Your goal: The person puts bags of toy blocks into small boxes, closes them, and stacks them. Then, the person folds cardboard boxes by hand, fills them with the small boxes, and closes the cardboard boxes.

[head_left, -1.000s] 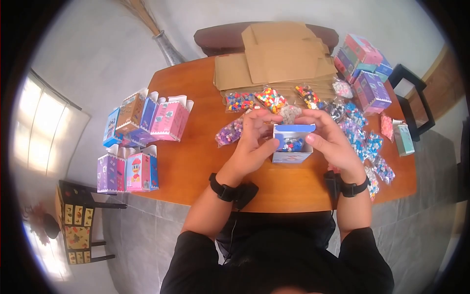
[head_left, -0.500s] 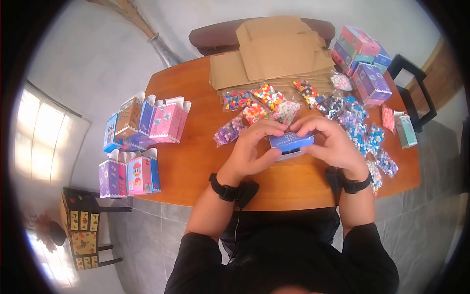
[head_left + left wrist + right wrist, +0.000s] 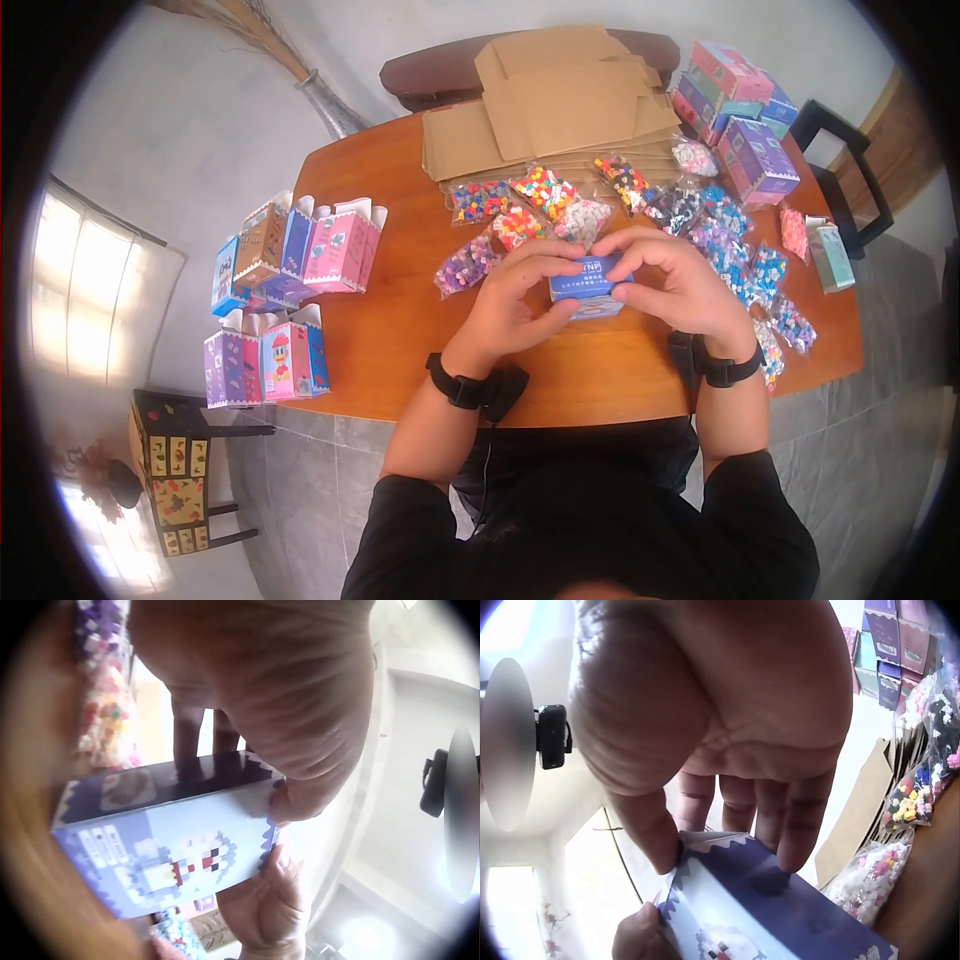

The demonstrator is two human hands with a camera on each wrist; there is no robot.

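Observation:
A small blue cardboard box [image 3: 592, 285] stands on the wooden table in front of me, its top flap lying down over the opening. The left wrist view shows a pixel-style character on the pale front of the box [image 3: 180, 862]. My left hand [image 3: 520, 305] grips the box's left side, thumb at the front top edge and fingers toward the back. On the other side, my right hand [image 3: 685, 290] holds it the same way, with its thumb [image 3: 649, 832] at the top corner in the right wrist view. What is inside the box is hidden.
Bags of colourful small bricks [image 3: 467, 265] lie beyond and to the right of my hands. Flattened brown cardboard [image 3: 560, 110] covers the back of the table. Open-topped boxes [image 3: 335, 250] stand at left, and more boxes [image 3: 757, 160] are stacked at back right.
One second ago the flap stood up and blue pieces showed inside the box. Both hands have folded it down over the top, and its printed face now shows.

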